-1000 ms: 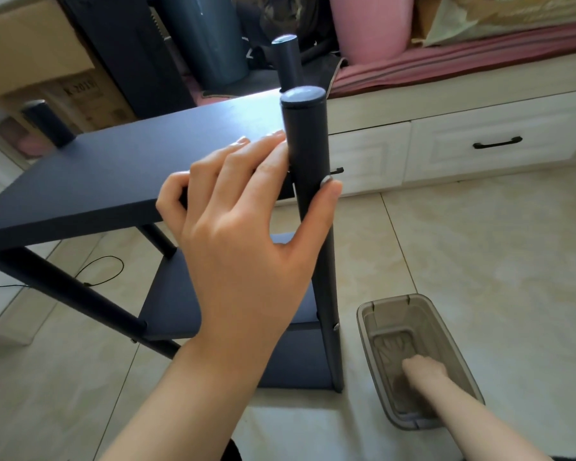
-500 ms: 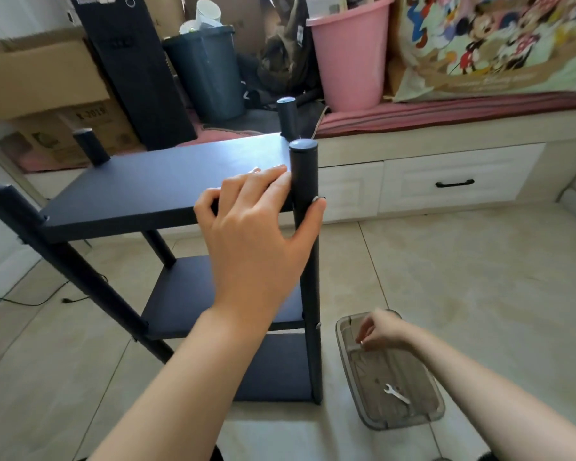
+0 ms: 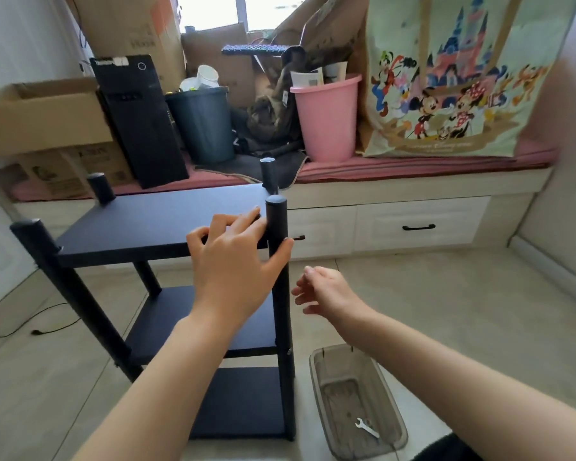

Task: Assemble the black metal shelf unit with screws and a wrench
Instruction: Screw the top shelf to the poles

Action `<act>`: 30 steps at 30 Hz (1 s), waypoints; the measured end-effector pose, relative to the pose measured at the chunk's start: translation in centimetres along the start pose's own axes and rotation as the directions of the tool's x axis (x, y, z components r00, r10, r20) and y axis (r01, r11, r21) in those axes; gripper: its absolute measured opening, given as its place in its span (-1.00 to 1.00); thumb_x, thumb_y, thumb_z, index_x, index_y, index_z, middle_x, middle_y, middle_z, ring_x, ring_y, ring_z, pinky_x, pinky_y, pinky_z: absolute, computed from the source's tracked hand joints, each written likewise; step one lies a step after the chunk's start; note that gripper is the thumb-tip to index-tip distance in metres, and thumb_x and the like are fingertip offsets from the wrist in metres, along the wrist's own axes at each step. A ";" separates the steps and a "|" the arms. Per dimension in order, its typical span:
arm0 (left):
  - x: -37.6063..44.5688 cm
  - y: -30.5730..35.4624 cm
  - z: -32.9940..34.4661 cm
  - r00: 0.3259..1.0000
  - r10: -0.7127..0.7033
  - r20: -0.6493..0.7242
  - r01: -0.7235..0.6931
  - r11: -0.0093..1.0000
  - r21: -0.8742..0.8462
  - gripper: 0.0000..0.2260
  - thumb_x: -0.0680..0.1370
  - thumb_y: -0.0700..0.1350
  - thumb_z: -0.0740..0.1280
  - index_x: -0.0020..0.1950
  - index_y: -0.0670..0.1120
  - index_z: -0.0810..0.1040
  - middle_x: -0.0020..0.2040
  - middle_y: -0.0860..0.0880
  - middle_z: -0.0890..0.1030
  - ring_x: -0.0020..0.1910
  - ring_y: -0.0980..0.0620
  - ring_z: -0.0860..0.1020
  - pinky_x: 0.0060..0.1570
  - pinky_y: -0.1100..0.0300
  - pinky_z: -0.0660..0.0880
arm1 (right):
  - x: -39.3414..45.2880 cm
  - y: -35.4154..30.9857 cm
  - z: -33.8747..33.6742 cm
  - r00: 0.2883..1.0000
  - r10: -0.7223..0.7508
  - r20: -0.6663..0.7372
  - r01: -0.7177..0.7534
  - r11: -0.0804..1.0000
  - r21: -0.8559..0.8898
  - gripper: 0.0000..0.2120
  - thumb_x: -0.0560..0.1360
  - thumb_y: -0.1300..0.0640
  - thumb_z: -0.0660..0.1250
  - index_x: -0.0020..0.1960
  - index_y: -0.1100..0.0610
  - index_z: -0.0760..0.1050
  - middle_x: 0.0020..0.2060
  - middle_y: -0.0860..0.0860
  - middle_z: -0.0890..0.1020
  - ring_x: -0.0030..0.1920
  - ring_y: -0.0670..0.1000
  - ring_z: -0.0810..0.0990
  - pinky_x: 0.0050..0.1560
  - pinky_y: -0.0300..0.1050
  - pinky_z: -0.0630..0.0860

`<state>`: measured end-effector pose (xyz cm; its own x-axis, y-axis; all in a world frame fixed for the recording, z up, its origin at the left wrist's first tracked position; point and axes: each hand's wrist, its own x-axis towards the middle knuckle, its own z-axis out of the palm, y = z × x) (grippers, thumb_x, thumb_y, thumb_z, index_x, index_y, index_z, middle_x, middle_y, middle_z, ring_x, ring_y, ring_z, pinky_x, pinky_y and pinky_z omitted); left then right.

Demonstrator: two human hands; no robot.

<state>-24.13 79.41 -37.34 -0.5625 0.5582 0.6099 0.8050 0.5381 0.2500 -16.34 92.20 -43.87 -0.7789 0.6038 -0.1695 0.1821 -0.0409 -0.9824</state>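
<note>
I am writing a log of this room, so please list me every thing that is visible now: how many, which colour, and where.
shelf unit: 1, black, three shelves, standing on floor at centre-left
wrench: 1, silver, inside the tray
tray: 1, clear grey plastic, on floor right of shelf unit
pink bucket: 1, pink, on bench
dark bin: 1, dark blue-grey, on bench
computer tower: 1, black, on bench
cardboard boxes: several, brown, left on bench
cartoon bag: 1, pale green, right on bench
drawers: 2, white, under bench
left hand: 1, grips front right post
right hand: 1, in air above tray, fingers loosely curled
</note>
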 end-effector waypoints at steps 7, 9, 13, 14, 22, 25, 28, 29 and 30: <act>-0.1 -0.2 0.1 0.999 -0.028 -0.022 0.028 0.999 0.017 -0.54 0.54 0.24 0.22 0.27 0.03 0.65 0.32 0.05 0.61 0.45 -0.11 0.42 0.41 -0.12 0.18 | 1.2 -2.2 4.5 0.998 0.063 0.026 -0.067 0.980 0.188 -0.60 0.66 0.08 0.02 -0.15 0.23 0.52 -0.45 0.07 0.62 -0.46 -0.01 0.59 -0.21 -0.09 0.50; 0.3 -1.0 -0.2 0.999 -0.029 0.012 0.029 0.998 0.059 -0.48 0.55 0.28 0.16 0.32 0.01 0.62 0.35 0.03 0.60 0.49 -0.18 0.38 0.51 -0.17 0.12 | 1.7 -2.5 5.5 0.997 0.069 0.028 -0.074 0.973 0.218 -0.62 0.65 0.09 0.02 -0.22 0.21 0.47 -0.51 0.08 0.54 -0.51 0.00 0.48 -0.27 -0.07 0.43; 1.3 -2.8 -1.8 0.998 -0.064 -0.028 0.065 0.996 0.054 -0.43 0.52 0.32 0.07 0.26 0.04 0.65 0.28 0.06 0.64 0.40 -0.23 0.48 0.40 -0.13 0.32 | 3.0 -3.4 8.0 1.000 0.021 -0.006 -0.019 0.968 0.251 -0.63 0.66 0.05 0.00 -0.14 0.23 0.44 -0.49 0.13 0.51 -0.54 0.02 0.44 -0.41 -0.13 0.37; 1.5 -3.4 -2.4 0.996 -0.083 -0.044 0.085 0.995 0.043 -0.46 0.53 0.32 0.10 0.26 0.06 0.65 0.28 0.09 0.64 0.40 -0.22 0.49 0.37 -0.12 0.34 | 3.3 -3.8 8.8 1.000 0.004 -0.011 -0.001 0.969 0.247 -0.63 0.66 0.06 0.00 -0.10 0.24 0.45 -0.44 0.16 0.51 -0.55 0.01 0.45 -0.45 -0.17 0.37; 2.9 -8.4 -6.6 0.970 -0.223 -0.096 0.228 0.972 0.052 -0.68 0.57 0.28 0.28 0.22 0.21 0.64 0.09 0.14 0.70 0.19 -0.07 0.59 -0.04 0.09 0.30 | 4.2 -6.9 14.6 0.990 -0.138 0.003 0.135 0.971 0.197 -0.68 0.69 0.04 -0.04 -0.11 0.15 0.37 -0.19 0.13 0.45 -0.24 0.14 0.51 -0.56 -0.30 0.39; 2.2 -10.3 -8.8 0.948 -0.294 -0.122 0.300 0.953 0.031 -0.70 0.56 0.31 0.27 0.16 0.23 0.66 -0.19 0.21 0.62 0.02 0.00 0.61 -0.06 0.13 0.25 | 3.5 -7.6 16.9 0.971 -0.234 0.056 0.223 0.962 0.157 -0.71 0.68 0.03 0.00 -0.13 0.13 0.33 -0.20 0.08 0.45 -0.22 0.13 0.54 -0.50 -0.27 0.43; 0.7 -12.0 -10.9 0.917 -0.352 -0.188 0.363 0.932 0.023 -0.71 0.56 0.30 0.28 0.14 0.21 0.67 -0.29 0.23 0.53 -0.03 0.02 0.61 -0.06 0.11 0.29 | 2.6 -8.2 19.4 0.941 -0.317 0.122 0.296 0.941 0.163 -0.71 0.68 0.03 0.03 -0.03 0.21 0.38 -0.20 0.09 0.49 -0.25 0.06 0.54 -0.40 -0.19 0.51; 0.2 -12.5 -11.6 0.905 -0.371 -0.206 0.384 0.923 0.024 -0.71 0.56 0.30 0.29 0.13 0.21 0.67 -0.28 0.21 0.57 -0.02 0.01 0.61 -0.06 0.10 0.31 | 2.2 -8.5 20.4 0.932 -0.336 0.136 0.312 0.935 0.170 -0.70 0.68 0.03 0.03 -0.01 0.23 0.39 -0.20 0.08 0.50 -0.24 0.04 0.54 -0.37 -0.14 0.54; -0.3 -13.0 -12.2 0.892 -0.391 -0.228 0.405 0.914 0.016 -0.71 0.56 0.29 0.30 0.13 0.20 0.67 -0.23 0.19 0.62 -0.01 0.01 0.62 -0.04 0.09 0.35 | 1.9 -8.7 21.4 0.924 -0.355 0.146 0.329 0.928 0.172 -0.70 0.68 0.03 0.03 0.01 0.23 0.39 -0.19 0.08 0.50 -0.23 0.03 0.54 -0.32 -0.08 0.58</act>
<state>-32.13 64.50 -31.60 -0.7737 0.1434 0.6171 0.5049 0.7280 0.4638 -32.20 76.68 -37.30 -0.8716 0.4558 0.1804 -0.1907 0.0238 -0.9814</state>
